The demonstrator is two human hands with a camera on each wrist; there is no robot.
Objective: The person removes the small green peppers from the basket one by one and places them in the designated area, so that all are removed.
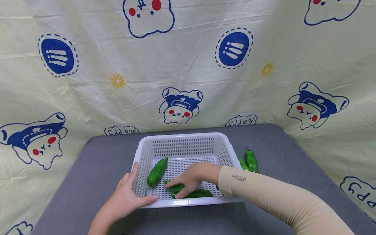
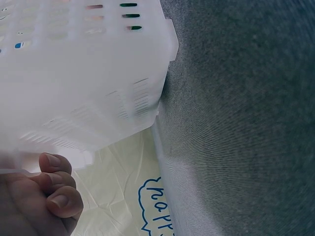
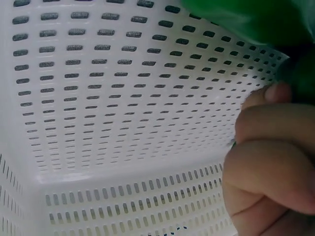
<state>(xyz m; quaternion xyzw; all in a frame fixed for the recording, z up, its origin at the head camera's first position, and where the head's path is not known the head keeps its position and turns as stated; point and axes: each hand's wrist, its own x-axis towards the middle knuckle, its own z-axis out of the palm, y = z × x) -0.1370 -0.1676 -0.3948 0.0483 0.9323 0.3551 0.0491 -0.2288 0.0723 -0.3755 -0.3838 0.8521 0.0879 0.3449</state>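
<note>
A white plastic basket (image 1: 188,203) with slotted walls and floor stands on the grey table. My left hand (image 1: 126,192) grips its near left corner, the thumb over the rim and the fingers along the outer left side; curled fingers (image 2: 61,184) show in the left wrist view. Inside the basket, my right hand (image 1: 191,179) holds a green pepper (image 1: 177,187) between thumb and fingers, partly hidden by the hand. Another green pepper (image 1: 201,193) lies along the near wall, beneath that hand. A third green pepper (image 1: 157,172) slants at the basket's left.
Right of the basket, a dark green pepper (image 1: 251,160) and a lighter pepper (image 1: 243,164) lie on the table (image 1: 105,160), partly hidden by the right sleeve (image 1: 264,186). A printed cloth (image 1: 188,65) hangs behind the table's far edge.
</note>
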